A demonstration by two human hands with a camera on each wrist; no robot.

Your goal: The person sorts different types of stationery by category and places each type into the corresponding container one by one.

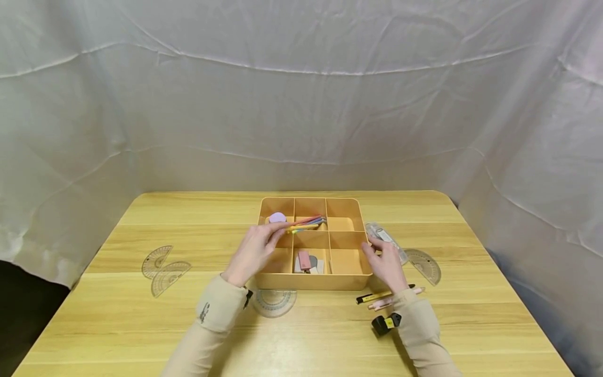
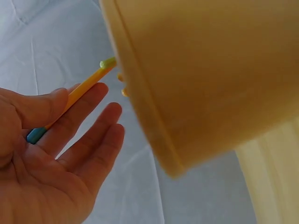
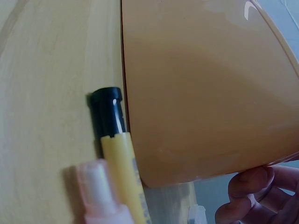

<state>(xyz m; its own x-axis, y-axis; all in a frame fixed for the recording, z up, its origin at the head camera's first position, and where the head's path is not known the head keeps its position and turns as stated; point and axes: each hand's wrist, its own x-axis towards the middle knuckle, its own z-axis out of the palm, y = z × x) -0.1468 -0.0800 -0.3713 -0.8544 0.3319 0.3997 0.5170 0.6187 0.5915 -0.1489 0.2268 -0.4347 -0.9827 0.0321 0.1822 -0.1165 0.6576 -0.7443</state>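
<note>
A tan box (image 1: 311, 283) with several compartments stands on the table. Between thumb and index finger, my left hand (image 1: 254, 250) pinches a slim yellow pen (image 2: 86, 87) with a teal end, over the back compartments. Red, blue and other coloured pens (image 1: 308, 220) lie at the back middle compartment, close to the yellow one. My right hand (image 1: 387, 262) grips the box's right wall near its middle; part of its fingers is hidden in the right wrist view. A pink eraser (image 1: 304, 260) lies in the front middle compartment. A lilac round thing (image 1: 277, 217) is in the back left one.
Clear protractors lie left (image 1: 170, 277), in front (image 1: 275, 303) and right (image 1: 425, 266) of the box. A transparent packet (image 1: 383, 234) lies against its right side. A yellow-and-black pen (image 1: 374, 297) and pink pens (image 1: 380, 303) lie near the right wrist.
</note>
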